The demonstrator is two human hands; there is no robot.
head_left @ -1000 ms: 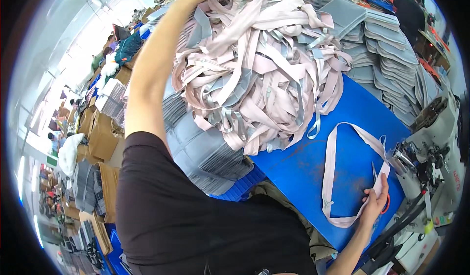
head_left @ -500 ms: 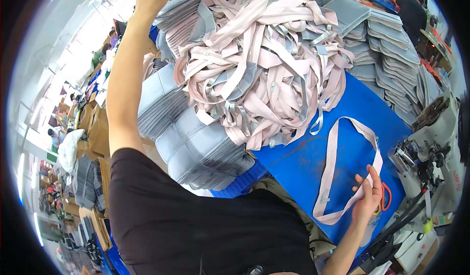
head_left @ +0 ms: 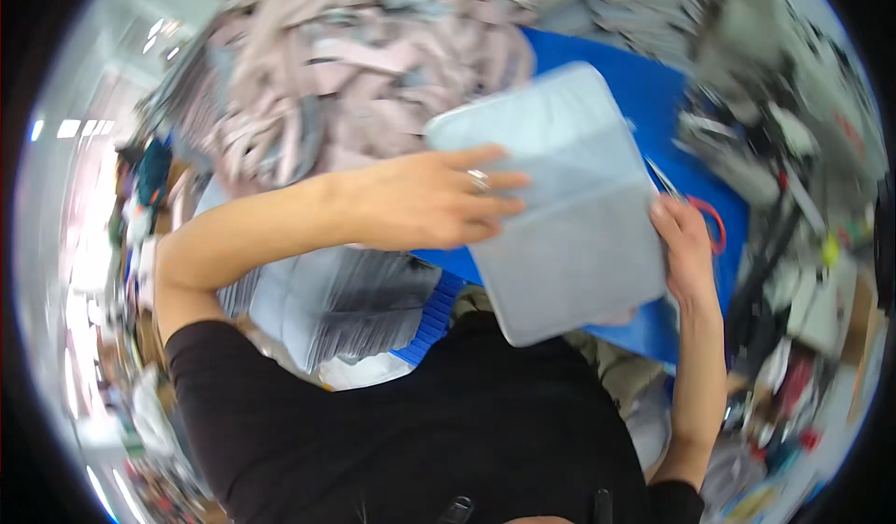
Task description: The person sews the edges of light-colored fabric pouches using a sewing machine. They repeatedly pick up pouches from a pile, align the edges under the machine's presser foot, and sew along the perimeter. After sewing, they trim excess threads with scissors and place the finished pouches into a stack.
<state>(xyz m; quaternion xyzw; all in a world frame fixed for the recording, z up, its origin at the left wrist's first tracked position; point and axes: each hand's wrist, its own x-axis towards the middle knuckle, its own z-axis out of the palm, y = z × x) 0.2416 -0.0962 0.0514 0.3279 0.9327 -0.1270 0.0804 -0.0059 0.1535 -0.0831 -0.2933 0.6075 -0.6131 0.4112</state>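
A flat grey fabric panel point(head_left: 583, 244) with rounded corners and a crease across it is held tilted in front of me. My left hand point(head_left: 443, 197) reaches over its left edge, fingers on the upper face; the thumb is hidden. At the right edge, my right hand point(head_left: 684, 239) grips the panel, thumb on top. A bit of pale pink zipper tape point(head_left: 616, 318) peeks out below the panel; the rest is hidden. Scissors with red handles point(head_left: 714, 225) lie just beyond my right hand on the blue tabletop point(head_left: 611, 62). The picture is blurred by motion.
A tangled heap of pink zipper tapes point(head_left: 373, 67) lies at the far left. Stacked grey panels point(head_left: 331, 305) stand left of me beside a blue crate point(head_left: 434, 319). More panels point(head_left: 644, 1) are piled at the back. A sewing machine point(head_left: 747, 141) stands on the right.
My left hand has come back from the far left stacks and is now at the grey panel. The right hand has moved from the zipper tape loop to the panel's edge. My view has shifted.
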